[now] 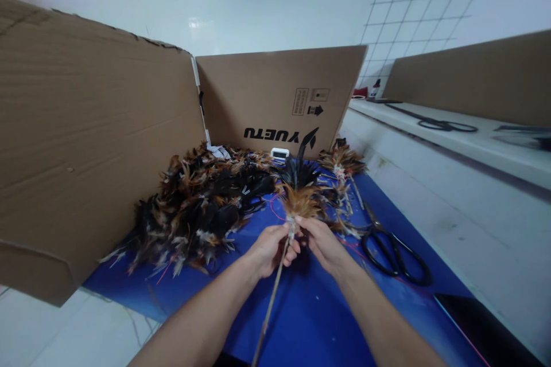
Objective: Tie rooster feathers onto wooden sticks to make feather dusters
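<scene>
A feather duster (301, 198) with black feathers at its top and golden-brown ones below points away from me, its thin stick (272, 304) running back toward my body. My left hand (273, 248) is closed round the stick just below the feathers. At the pale base of the feathers, the thumb and fingers of my right hand (319, 241) pinch the bundle from the other side. A pink thread (274, 206) loops out to the left of the feathers. Some fingertips are hidden behind the stick.
Loose brown and black feathers (202, 206) are heaped at left on the blue tabletop (301, 321). Black-handled scissors (396, 258) lie at right, near a dark flat device (482, 327). Cardboard panels (267, 92) stand behind and left. A small white timer-like device (279, 153) sits at the back.
</scene>
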The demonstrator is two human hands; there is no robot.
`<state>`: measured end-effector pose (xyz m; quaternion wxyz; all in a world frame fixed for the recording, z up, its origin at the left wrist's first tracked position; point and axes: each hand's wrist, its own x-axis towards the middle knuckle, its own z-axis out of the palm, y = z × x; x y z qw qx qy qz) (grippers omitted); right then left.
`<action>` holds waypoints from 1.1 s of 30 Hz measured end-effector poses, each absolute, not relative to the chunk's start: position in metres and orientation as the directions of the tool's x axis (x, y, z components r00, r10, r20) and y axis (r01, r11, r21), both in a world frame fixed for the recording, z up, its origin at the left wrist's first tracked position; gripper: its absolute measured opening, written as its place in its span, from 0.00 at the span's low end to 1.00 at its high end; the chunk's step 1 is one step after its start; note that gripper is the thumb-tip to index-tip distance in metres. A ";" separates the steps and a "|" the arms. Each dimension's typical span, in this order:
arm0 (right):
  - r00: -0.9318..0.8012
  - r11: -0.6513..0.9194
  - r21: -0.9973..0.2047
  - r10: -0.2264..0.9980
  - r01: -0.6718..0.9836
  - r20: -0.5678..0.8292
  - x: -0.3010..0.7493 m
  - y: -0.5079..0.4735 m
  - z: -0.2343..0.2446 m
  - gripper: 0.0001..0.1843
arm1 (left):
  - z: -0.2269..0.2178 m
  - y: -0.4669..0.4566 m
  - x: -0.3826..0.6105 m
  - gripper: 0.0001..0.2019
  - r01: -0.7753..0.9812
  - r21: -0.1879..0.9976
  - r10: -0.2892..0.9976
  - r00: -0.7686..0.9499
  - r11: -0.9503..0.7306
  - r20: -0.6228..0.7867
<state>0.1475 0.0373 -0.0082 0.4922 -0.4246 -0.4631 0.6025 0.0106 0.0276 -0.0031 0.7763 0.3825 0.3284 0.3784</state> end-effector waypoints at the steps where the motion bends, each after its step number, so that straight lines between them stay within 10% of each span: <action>1: -0.173 -0.090 -0.978 0.983 -0.187 -0.058 0.147 0.037 -0.008 0.20 | -0.004 0.027 0.011 0.22 -0.334 0.848 0.843 0.493 0.411 -0.214; 17: -0.241 -0.134 -0.972 0.967 -0.192 -0.086 0.142 0.034 -0.009 0.22 | -0.010 0.027 0.015 0.20 -0.315 0.884 0.880 0.437 0.345 -0.188; 33: 0.086 -0.028 -0.870 0.993 -0.492 -0.080 0.175 0.056 -0.003 0.10 | -0.011 0.022 0.011 0.19 -0.162 0.858 0.661 0.711 0.487 -0.241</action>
